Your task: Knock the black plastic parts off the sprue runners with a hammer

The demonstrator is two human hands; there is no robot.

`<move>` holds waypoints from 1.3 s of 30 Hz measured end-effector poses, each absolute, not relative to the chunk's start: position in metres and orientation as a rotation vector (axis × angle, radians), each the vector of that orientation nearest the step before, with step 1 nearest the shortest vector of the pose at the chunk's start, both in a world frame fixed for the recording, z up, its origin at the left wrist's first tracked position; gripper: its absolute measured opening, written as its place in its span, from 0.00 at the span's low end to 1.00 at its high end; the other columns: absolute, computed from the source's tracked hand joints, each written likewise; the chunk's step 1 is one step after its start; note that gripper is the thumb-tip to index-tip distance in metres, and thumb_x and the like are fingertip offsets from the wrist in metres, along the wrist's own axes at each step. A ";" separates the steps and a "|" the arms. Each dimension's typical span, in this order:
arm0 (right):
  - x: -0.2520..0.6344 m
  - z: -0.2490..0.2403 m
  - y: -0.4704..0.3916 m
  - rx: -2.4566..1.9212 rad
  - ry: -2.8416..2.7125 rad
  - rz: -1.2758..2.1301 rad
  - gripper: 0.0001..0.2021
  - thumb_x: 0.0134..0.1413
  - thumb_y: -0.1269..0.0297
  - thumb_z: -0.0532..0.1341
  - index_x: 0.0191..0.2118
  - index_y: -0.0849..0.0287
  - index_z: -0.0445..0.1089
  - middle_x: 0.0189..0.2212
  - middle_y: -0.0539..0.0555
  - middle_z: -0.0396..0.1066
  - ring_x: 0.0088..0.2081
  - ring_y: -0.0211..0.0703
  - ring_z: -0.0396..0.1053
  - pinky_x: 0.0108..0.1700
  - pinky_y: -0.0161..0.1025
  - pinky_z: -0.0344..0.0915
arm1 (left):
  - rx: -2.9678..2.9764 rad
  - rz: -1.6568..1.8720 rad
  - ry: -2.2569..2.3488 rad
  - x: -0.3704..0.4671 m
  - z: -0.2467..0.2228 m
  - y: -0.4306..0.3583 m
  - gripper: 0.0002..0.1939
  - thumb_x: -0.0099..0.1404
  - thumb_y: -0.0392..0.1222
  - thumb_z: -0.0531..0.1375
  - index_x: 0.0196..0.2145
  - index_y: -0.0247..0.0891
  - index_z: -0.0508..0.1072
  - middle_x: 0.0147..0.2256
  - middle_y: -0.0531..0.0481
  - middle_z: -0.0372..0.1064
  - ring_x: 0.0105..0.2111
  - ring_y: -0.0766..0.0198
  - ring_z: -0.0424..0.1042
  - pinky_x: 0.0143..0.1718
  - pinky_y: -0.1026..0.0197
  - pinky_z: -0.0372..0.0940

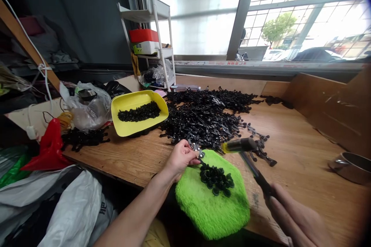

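The fingers (194, 157) of the left hand (181, 158) are pinched together on a small black strip part (196, 149), which is held at the far-left edge of a green fluffy pad (213, 208) lying at the near edge of the wooden table (295, 154). The right hand (298, 220) is closed around the dark handle of a hammer (249, 154), whose yellow-tipped head is raised just beyond the pad. A small heap of black round caps (216, 179) lies on the pad beside the pinched part. The strip part is judged to be light, thin and stiff, probably hard plastic or metal, and small enough to slip or spring away if struck off-centre; it is best gripped at one end, with the fingertips kept well to the side of the spot beneath the hammer head. The pad is judged soft and yielding. Behind it, a large pile of similar black parts (203, 117) is spread over the table, and more caps are held in a yellow tray (139, 114) to the left.
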State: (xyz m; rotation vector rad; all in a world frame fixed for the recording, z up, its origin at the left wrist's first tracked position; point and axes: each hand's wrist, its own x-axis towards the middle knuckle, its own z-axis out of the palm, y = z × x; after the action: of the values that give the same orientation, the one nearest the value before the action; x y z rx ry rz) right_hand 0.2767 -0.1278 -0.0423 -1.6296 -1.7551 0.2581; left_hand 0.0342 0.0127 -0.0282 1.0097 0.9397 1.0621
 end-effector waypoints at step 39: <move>0.259 -0.028 -0.103 -1.562 -2.265 0.019 0.11 0.62 0.60 0.42 0.47 0.53 0.54 0.21 0.48 0.66 0.22 0.43 0.68 0.19 0.34 0.59 | 1.187 1.143 1.035 0.036 -0.035 0.014 0.16 0.48 0.39 0.63 0.26 0.37 0.56 0.17 0.58 0.63 0.15 0.71 0.64 0.15 0.71 0.60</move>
State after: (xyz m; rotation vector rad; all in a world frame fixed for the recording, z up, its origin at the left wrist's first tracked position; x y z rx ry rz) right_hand 0.2590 -0.1035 -0.0280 -1.5618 -2.2651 0.0188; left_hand 0.0361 0.0137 -0.0351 1.1868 1.0351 1.1431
